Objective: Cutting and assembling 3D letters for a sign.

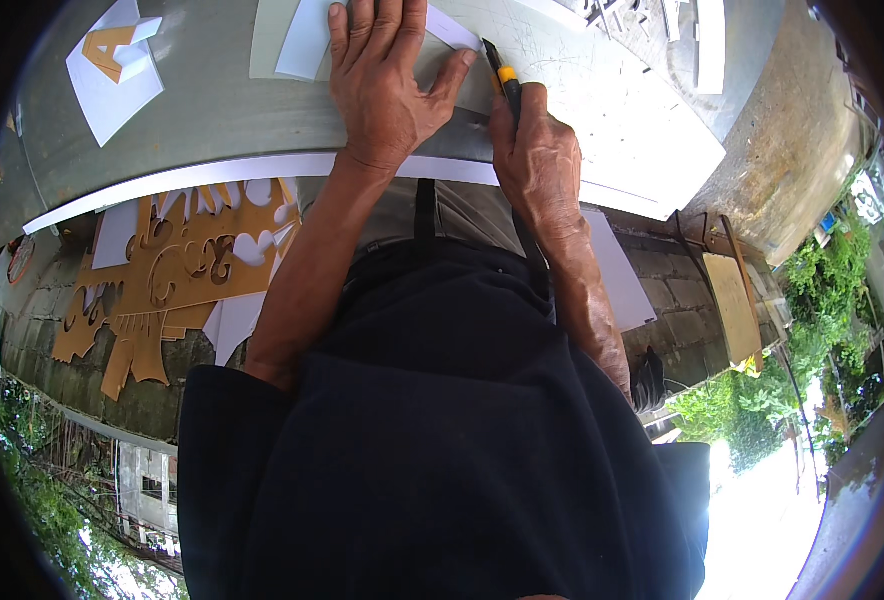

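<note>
My left hand (pixel 387 90) lies flat with its fingers apart, pressing on pale sheet material on the work table (pixel 222 120). Under and beside its fingers shows a bluish-white piece (pixel 307 40), and a narrow white strip (pixel 452 28) runs from it toward the right. My right hand (pixel 542 150) is closed around a yellow and black utility knife (pixel 508 78). The knife's tip meets the end of the strip, close to my left thumb. A large white sheet (pixel 632 130), marked with scratches, lies under the right hand's side.
A white sheet with a brown letter cutout (pixel 110 52) lies at the far left. Thin offcuts (pixel 637 15) and a white strip (pixel 710 45) are at the far right. A long white edge strip (pixel 232 168) borders the table's near side. Brown cut-out boards (pixel 177 270) lie below on the left.
</note>
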`<state>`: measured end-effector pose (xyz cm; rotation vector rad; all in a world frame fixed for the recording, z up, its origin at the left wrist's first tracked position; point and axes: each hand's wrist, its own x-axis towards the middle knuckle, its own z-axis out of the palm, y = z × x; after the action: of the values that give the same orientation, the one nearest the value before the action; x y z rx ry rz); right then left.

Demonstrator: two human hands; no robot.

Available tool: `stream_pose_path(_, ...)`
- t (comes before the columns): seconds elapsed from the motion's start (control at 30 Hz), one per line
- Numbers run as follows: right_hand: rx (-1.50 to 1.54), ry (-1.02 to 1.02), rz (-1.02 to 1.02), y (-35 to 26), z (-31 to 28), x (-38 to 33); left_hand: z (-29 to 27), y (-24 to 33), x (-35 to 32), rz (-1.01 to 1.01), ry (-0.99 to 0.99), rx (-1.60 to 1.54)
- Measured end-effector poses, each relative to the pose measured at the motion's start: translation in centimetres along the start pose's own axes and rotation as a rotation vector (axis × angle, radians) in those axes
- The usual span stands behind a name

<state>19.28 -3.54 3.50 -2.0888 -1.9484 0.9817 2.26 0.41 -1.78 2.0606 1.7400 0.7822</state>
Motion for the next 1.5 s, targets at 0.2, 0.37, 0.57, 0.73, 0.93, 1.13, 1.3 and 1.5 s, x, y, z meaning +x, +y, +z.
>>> stream_pose_path(0.2, -0.102, -0.097, 0.064, -1.2, -0.7, 0.5, 0.1, -0.2, -0.1, 0.002, 0.013, -0.002)
stream_pose_path(0.37, -0.108, -0.079, 0.061, -1.3, -0.3, 0.4, 0.3, -0.2, 0.0, 0.023, 0.028, 0.002)
stream_pose_path(0.57, -0.179, -0.056, 0.094, -2.0, 0.1, -0.4, 1.4, -0.2, -0.3, 0.027, 0.112, 0.034)
stream_pose_path(0.73, -0.174, -0.059, 0.093, -1.4, 0.4, -1.6, 1.8, -0.8, -0.5, 0.023, 0.121, 0.046)
stream_pose_path(0.93, -0.028, -0.031, 0.203, -0.5, -1.1, -1.7, 1.0, -0.2, -0.4, 0.037, 0.177, -0.006)
stream_pose_path(1.13, 0.153, 0.062, 0.186, 1.2, -2.2, -1.1, -2.4, -0.6, 0.5, 0.09, 0.244, -0.044)
stream_pose_path(1.3, 0.165, 0.084, 0.131, 2.0, -1.6, -1.2, -2.7, -2.7, 2.1, 0.165, 0.129, -0.049)
stream_pose_path(1.5, 0.199, 0.055, 0.111, 2.1, -1.4, -1.2, -3.5, -3.1, 3.5, 0.349, -0.054, -0.003)
